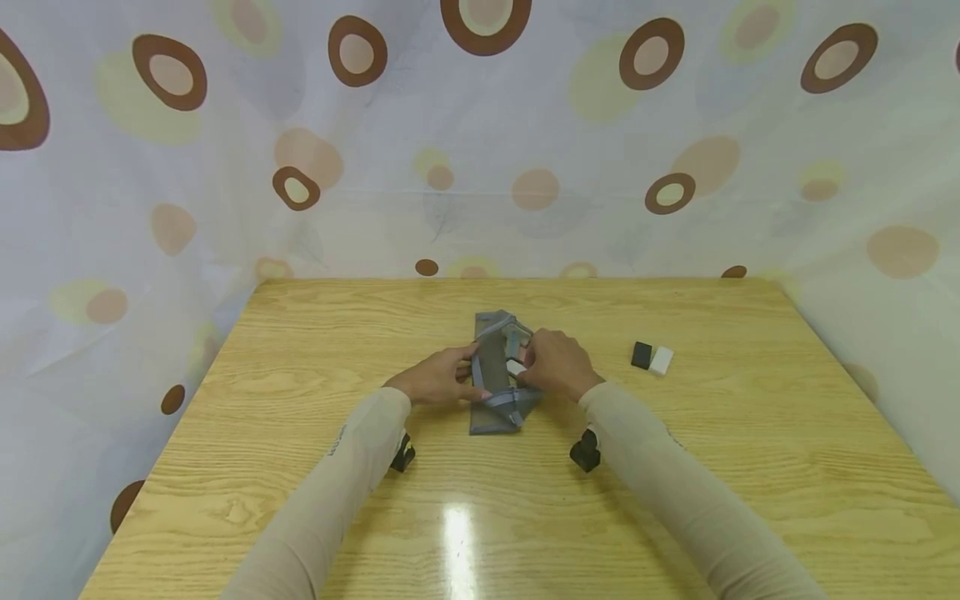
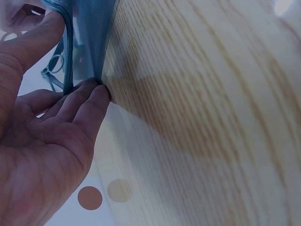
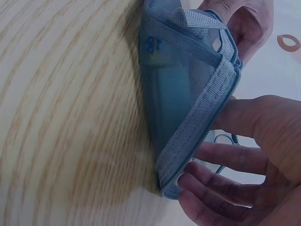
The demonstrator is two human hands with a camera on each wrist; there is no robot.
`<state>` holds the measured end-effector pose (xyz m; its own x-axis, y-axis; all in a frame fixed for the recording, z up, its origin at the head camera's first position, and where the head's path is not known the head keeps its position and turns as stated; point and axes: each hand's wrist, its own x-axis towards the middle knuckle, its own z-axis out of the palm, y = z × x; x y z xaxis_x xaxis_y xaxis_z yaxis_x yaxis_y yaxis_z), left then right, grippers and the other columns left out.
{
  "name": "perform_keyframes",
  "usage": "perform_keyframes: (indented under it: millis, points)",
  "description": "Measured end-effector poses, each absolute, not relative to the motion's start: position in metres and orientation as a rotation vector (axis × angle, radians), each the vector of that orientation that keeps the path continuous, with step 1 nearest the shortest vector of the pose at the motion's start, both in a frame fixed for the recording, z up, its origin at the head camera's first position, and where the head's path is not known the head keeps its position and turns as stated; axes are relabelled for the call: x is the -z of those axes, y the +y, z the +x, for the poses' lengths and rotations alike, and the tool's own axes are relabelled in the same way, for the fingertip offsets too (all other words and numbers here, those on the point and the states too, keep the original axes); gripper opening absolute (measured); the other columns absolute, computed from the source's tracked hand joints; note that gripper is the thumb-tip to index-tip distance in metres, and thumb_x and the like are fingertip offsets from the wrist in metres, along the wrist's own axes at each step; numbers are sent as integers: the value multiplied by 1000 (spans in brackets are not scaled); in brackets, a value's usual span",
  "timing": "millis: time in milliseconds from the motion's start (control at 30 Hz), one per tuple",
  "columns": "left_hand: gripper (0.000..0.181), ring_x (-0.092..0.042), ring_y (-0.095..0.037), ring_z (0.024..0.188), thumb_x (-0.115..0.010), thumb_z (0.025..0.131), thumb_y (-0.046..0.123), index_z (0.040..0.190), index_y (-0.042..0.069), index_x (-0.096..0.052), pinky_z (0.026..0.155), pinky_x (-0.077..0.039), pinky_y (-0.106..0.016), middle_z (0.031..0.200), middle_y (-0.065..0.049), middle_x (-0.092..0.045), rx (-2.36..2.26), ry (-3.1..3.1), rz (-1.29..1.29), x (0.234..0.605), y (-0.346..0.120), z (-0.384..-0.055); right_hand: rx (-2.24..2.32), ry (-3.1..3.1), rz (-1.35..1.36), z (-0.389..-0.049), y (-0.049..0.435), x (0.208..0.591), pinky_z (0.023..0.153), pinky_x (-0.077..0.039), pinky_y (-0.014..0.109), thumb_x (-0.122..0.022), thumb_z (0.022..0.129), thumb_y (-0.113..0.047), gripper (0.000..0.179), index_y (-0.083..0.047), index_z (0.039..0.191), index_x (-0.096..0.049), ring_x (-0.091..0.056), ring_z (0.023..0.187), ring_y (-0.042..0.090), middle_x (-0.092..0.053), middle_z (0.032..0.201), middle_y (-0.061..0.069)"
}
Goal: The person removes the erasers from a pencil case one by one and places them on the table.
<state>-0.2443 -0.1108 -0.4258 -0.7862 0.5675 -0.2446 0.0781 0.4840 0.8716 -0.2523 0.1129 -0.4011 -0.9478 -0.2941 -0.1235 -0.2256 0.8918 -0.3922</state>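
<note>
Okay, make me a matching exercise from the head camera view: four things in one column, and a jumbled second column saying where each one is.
Things
1. Small black rectangular block
2. Small white rectangular block lying on the light wooden table
3. Grey mesh zippered pouch
4. Pale sheet with brown rings

Places
A. Between the left hand and the right hand
B. Right of the right hand, the farther of two blocks
C. Beyond the table's far edge
D. Right of the right hand, the nearer of two blocks

Pairs: 1-D, 2-B, 3-A, 4-C
</note>
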Motion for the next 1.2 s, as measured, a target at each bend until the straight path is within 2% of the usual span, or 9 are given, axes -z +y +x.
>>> perform_keyframes:
  millis: [400,767,1033,1200]
  points:
    - [97,-35,-31,147,-76,93,13,163,7,-11,115,-39,-39,166,-12,-24,-1281,2211,532,426,-111,-245,560,2872,-381,-253,115,396,68,-60,38,-83,83,-18,22,-1,97,-79,-68,78,22,-75,102,14]
    - [96,-34,-30,147,-76,93,14,163,7,-10,116,-38,-39,166,-11,-22,-1277,2217,518,425,-112,-243,581,2865,-405,-254,121,390,70,-60,40,-82,83,-17,20,-2,96,-80,-69,81,25,-75,98,10]
    - [97,-33,-32,147,-76,93,15,163,6,-9,116,-38,-40,166,-14,-21,-1263,2224,526,427,-112,-243,605,2831,-404,-253,126,381,81,-61,45,-82,83,-18,30,1,106,-78,-71,98,34,-75,109,15]
    - [97,-33,-33,147,-76,93,16,163,5,-8,116,-39,-41,166,-14,-20,-1249,2234,532,426,-112,-243,632,2823,-426,-253,132,378,86,-60,49,-81,84,-16,28,2,106,-78,-70,102,37,-74,113,17]
